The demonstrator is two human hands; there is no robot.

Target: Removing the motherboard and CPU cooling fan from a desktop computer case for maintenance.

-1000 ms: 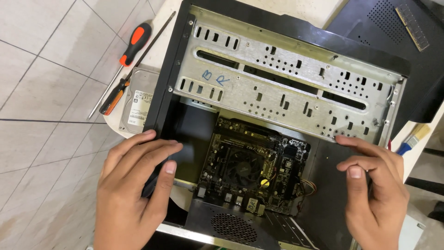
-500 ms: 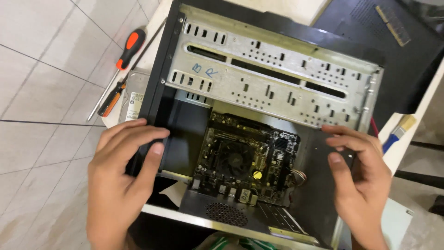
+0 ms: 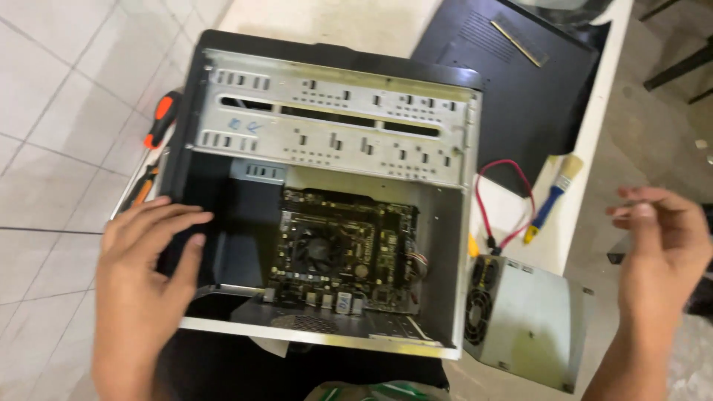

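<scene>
At the far left of the frame, a screwdriver with an orange and black handle [image 3: 162, 119] is lying at the table's edge. A second one [image 3: 141, 189] is showing just below it, half hidden by the case.

The left hand [image 3: 145, 275] is resting on the black left wall of the open computer case [image 3: 174, 171]. Its fingers are spread loosely over the rim and are not clenched round it. It seems to be steadying the case rather than lifting it.

The case is lying on its side in the middle of the frame, its open face up. The motherboard [image 3: 342, 249] is sitting in the floor of it, below the grey drive cage [image 3: 334, 111].

Right of the case, a red cable [image 3: 505, 200] is looping over the white table [image 3: 356, 26]. A grey power supply [image 3: 523, 319] is standing just beside the case's lower right corner, and a blue-handled brush [image 3: 551, 197] is lying near the cable. A black side panel [image 3: 512, 96] is lying in the upper right.

The right hand [image 3: 661, 252] is hanging in the air at the far right, released and empty, well apart from everything.

Shifting or turning the case would call for a grip on both walls. The case's near edge is overhanging the table, so room is tight there. Room is also tight on the right, beside the power supply and cable. The only open table is at the top of the frame.
</scene>
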